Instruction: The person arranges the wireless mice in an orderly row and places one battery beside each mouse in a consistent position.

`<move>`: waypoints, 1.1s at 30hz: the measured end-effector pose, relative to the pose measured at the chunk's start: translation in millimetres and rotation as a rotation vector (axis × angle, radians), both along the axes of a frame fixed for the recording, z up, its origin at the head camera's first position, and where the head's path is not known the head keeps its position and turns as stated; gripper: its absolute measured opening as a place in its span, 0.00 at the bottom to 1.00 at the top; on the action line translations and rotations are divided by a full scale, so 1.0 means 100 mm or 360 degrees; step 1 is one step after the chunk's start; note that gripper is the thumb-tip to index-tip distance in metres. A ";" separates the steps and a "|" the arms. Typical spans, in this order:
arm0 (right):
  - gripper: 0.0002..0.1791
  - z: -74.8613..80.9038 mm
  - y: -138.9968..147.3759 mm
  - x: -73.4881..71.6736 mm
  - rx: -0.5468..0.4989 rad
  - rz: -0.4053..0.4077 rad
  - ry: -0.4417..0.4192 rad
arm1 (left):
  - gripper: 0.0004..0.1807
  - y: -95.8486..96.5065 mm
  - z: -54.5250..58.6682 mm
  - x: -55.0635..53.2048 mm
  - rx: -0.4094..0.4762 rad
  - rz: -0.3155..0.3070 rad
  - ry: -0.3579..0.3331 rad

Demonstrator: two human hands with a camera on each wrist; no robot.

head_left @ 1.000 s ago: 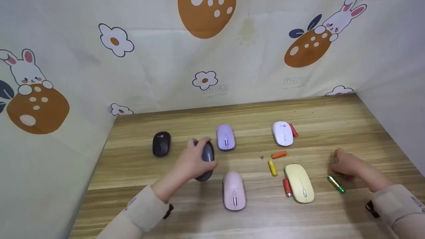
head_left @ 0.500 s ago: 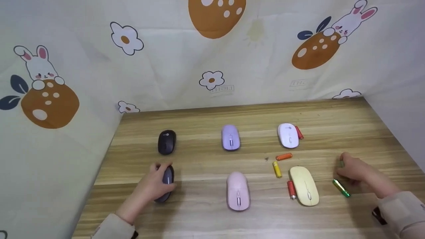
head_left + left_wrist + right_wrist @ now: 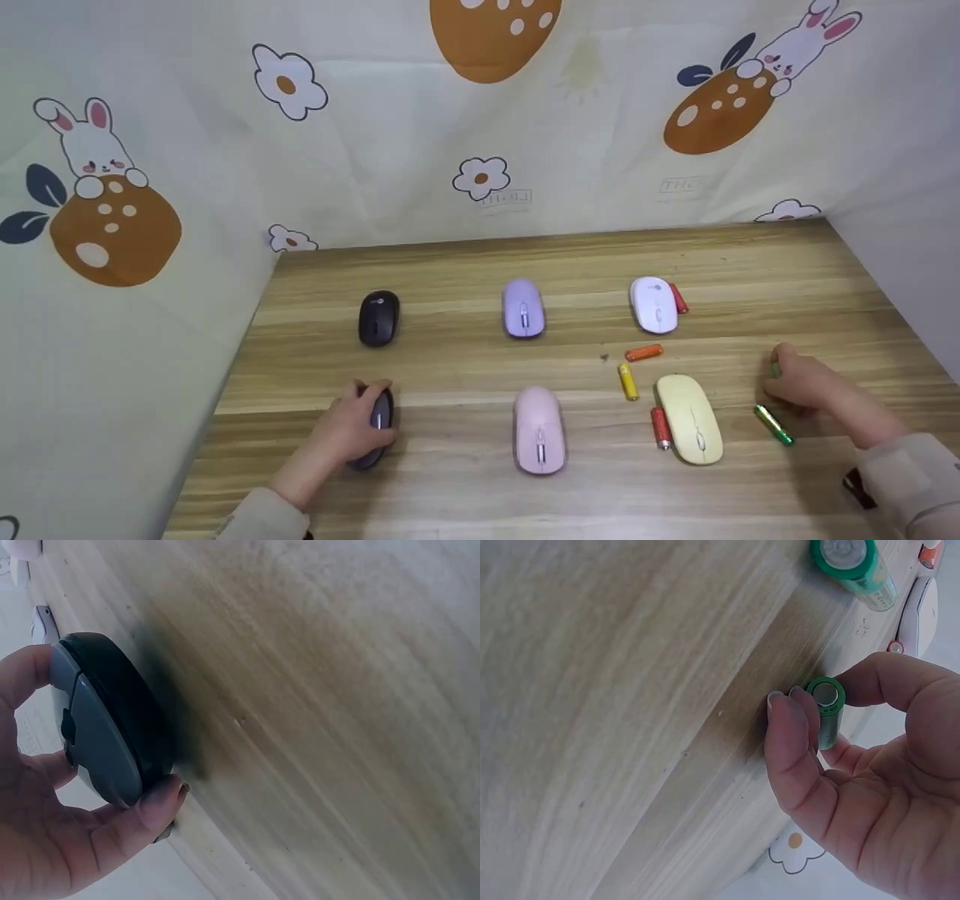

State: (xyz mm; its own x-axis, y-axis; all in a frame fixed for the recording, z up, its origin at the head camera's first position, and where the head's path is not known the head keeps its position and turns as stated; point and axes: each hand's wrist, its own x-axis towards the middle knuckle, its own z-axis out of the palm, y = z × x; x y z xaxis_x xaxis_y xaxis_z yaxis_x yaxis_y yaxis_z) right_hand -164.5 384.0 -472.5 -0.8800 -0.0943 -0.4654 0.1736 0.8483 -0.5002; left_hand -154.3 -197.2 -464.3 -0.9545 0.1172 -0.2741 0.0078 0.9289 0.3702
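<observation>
My left hand [image 3: 337, 433] grips a dark grey computer mouse [image 3: 112, 720] by its sides, thumb on one edge and fingers on the other. It is at the left of the table, in front of a black mouse [image 3: 379, 319]. In the left wrist view the held mouse is tilted close over the wood. At the right, my right hand [image 3: 814, 386] pinches a green battery [image 3: 829, 716] between thumb and fingertips, near the tabletop. A second green battery [image 3: 773, 425] lies just in front of that hand.
Purple [image 3: 523, 309], pink [image 3: 539, 431], white [image 3: 654, 305] and yellow mice [image 3: 688, 418] are spread over the wooden table [image 3: 450, 495]. Near the last two lie orange [image 3: 644, 352], yellow [image 3: 628, 382] and red batteries [image 3: 660, 428]. A patterned cloth [image 3: 390, 157] walls the back and sides.
My left hand has carried the dark grey mouse from beside the purple one to the left and nearer me. The right hand stays in place with its battery. The head view has shifted slightly.
</observation>
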 end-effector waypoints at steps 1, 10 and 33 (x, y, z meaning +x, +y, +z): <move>0.23 0.00 0.00 0.00 0.0000 -0.0003 0.0003 | 0.39 0.00 0.00 0.00 -0.0006 -0.0001 -0.0003; 0.22 -0.02 -0.01 0.00 0.0022 -0.0011 0.0035 | 0.44 0.03 -0.04 0.02 -0.0076 -0.0009 0.0051; 0.23 -0.02 0.01 0.01 0.0027 0.0042 0.0078 | 0.46 0.05 -0.04 0.04 -0.0092 -0.0007 0.0088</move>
